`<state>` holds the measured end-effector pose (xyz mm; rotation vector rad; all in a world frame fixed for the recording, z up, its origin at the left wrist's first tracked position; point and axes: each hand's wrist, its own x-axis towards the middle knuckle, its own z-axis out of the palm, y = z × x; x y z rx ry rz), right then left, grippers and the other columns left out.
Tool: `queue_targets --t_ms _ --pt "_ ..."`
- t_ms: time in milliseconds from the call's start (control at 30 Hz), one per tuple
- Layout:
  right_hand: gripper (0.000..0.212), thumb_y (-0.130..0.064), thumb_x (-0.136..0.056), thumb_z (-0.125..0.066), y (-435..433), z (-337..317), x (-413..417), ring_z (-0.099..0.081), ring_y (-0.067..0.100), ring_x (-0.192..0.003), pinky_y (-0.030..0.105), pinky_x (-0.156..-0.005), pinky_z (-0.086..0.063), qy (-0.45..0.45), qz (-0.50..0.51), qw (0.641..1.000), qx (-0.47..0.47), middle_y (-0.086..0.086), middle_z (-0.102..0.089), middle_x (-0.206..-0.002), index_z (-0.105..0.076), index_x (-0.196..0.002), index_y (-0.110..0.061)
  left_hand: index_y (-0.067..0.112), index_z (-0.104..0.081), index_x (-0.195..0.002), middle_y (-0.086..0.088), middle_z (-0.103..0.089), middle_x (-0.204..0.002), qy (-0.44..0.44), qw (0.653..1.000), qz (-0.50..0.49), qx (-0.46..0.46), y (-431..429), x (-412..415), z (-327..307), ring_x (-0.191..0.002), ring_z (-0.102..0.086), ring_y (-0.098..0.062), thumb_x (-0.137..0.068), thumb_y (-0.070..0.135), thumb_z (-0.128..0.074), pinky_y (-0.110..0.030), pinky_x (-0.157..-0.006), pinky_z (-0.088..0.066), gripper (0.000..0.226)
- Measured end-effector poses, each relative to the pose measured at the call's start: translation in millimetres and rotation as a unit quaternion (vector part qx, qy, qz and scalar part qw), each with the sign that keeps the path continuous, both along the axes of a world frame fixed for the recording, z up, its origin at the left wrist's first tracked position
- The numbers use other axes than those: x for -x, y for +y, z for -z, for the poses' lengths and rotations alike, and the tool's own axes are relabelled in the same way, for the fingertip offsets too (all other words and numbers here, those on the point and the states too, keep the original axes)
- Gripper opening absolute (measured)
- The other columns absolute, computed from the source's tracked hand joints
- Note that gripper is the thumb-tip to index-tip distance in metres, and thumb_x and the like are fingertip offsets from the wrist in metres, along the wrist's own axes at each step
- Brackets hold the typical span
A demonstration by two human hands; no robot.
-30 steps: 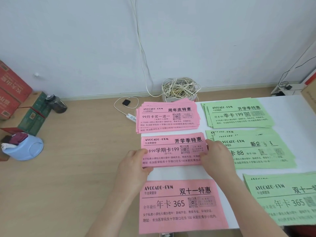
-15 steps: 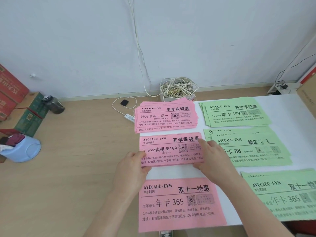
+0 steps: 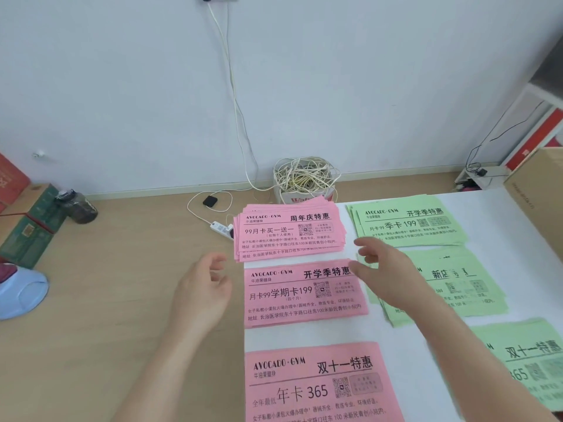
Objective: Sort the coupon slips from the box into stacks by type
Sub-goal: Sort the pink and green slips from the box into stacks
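Sorted: six stacks on the white bench [image 3: 499, 220], in a pink column on the left (pink far stack [image 3: 289, 229], pink middle stack [image 3: 304, 295], pink near stack [image 3: 316, 385]) and a green column on the right (green far stack [image 3: 408, 222], green middle stack [image 3: 457, 287], green near stack [image 3: 530, 360]).
Remaining: likely little; no loose slips in view.
Left hand [image 3: 202, 287]: just left of the pink middle stack, fingers loosely spread, empty.
Right hand [image 3: 387, 278]: over the green middle stack's left edge, fingers wide, empty.
Cardboard box [image 3: 539, 181]: far right, contents hidden.
Carton [image 3: 301, 200]: far, holds tangled cables [image 3: 304, 176].

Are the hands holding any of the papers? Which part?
Nothing is held. The left hand and the right hand are both open, fingers loose, on either side of the middle pink stack, gripping no paper.
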<state>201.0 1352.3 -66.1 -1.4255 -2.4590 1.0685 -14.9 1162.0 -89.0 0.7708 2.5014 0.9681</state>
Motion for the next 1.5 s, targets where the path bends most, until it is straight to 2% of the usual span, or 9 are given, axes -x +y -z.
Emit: queue_targets --t_ms 233,367,567,767,933,1133,1267,1367,1500 --pt "0.055 -0.020 -0.093 -0.056 53.4 12.6 66.8 -0.056 0.022 -0.109 0.034 -0.087 -0.046 0.006 0.008 0.999 0.041 0.008 -0.052 -0.135 -0.035 -0.145 -0.018 0.009 -0.034 -0.139 -0.005 -0.052 -0.131 -0.127 0.990 -0.057 0.005 79.9 47.0 15.6 -0.119 -0.053 -0.025 -0.085 0.030 -0.067 -0.040 -0.099 -0.043 0.067" --pt "0.062 -0.017 -0.088 -0.056 64.6 33.5 89.5 -0.052 0.031 -0.115 0.041 -0.096 -0.045 -0.088 -0.028 0.995 -0.025 0.013 -0.053 -0.131 -0.031 -0.144 -0.012 0.009 -0.045 -0.119 0.000 -0.059 -0.099 -0.198 0.973 -0.120 -0.012 103.1 52.1 29.4 -0.096 -0.063 -0.026 -0.080 0.019 -0.074 -0.045 -0.088 -0.051 0.049" --pt "0.065 -0.006 -0.084 -0.050 52.3 50.4 97.0 -0.045 0.029 -0.125 0.039 -0.104 -0.038 -0.021 -0.034 0.999 -0.024 0.010 -0.048 -0.136 -0.031 -0.145 -0.015 0.011 -0.066 -0.093 -0.008 -0.071 -0.092 -0.292 0.937 -0.185 -0.051 107.8 64.0 38.0 -0.080 -0.069 -0.026 -0.074 0.002 -0.077 -0.039 -0.075 -0.056 0.024" --pt "0.071 -0.007 -0.083 -0.063 67.6 48.0 96.1 -0.057 0.020 -0.108 0.039 -0.090 -0.051 0.103 0.019 0.990 0.099 0.001 -0.054 -0.122 -0.031 -0.145 -0.021 0.020 -0.055 -0.104 0.002 -0.066 -0.100 -0.074 0.985 -0.134 -0.077 98.4 61.2 15.6 -0.089 -0.064 -0.020 -0.075 0.004 -0.073 -0.035 -0.080 -0.052 0.038" --pt "0.089 0.001 -0.080 -0.071 84.5 41.2 93.1 -0.062 0.017 -0.108 0.027 -0.082 -0.050 0.258 0.055 0.938 0.227 0.006 -0.059 -0.125 -0.026 -0.147 -0.035 0.013 -0.060 -0.107 0.003 -0.072 -0.094 -0.129 0.960 -0.078 -0.236 91.9 54.2 -13.6 -0.083 -0.071 -0.013 -0.075 -0.011 -0.071 -0.030 -0.071 -0.058 0.042" --pt "0.077 0.010 -0.081 -0.059 76.0 19.8 81.1 -0.059 0.019 -0.085 0.019 -0.072 -0.053 0.368 0.038 0.928 0.030 0.017 -0.057 -0.112 -0.039 -0.135 -0.043 0.019 -0.060 -0.093 0.004 -0.070 -0.089 -0.166 0.942 -0.055 -0.285 105.2 43.0 -5.2 -0.081 -0.068 -0.011 -0.075 -0.011 -0.070 -0.022 -0.070 -0.056 0.036" --pt "0.093 0.001 -0.083 -0.061 64.6 36.3 74.7 -0.062 0.016 -0.102 0.044 -0.089 -0.053 0.361 -0.001 0.933 0.006 0.011 -0.059 -0.112 -0.016 -0.142 -0.055 0.032 -0.052 -0.105 -0.003 -0.067 -0.096 -0.193 0.935 -0.050 -0.292 105.2 39.4 6.0 -0.086 -0.066 -0.015 -0.070 -0.021 -0.068 -0.026 -0.070 -0.057 0.065" --pt "0.094 0.002 -0.083 -0.064 62.8 42.0 74.7 -0.051 0.006 -0.119 0.026 -0.102 -0.041 0.357 -0.034 0.932 -0.055 0.001 -0.052 -0.130 -0.018 -0.145 -0.050 0.057 -0.040 -0.122 -0.007 -0.057 -0.113 -0.154 0.944 0.005 -0.292 106.2 43.5 6.8 -0.098 -0.064 -0.017 -0.068 -0.022 -0.066 -0.035 -0.078 -0.056 0.099" --pt "0.063 -0.009 -0.081 -0.067 59.2 42.1 76.0 -0.051 0.006 -0.098 0.005 -0.086 -0.035 0.323 -0.045 0.936 -0.135 -0.002 -0.050 -0.103 -0.048 -0.136 -0.034 0.055 -0.047 -0.125 0.003 -0.047 -0.122 -0.006 0.973 0.085 -0.213 110.5 47.7 6.2 -0.117 -0.050 -0.015 -0.067 -0.016 -0.065 -0.042 -0.100 -0.045 0.093"
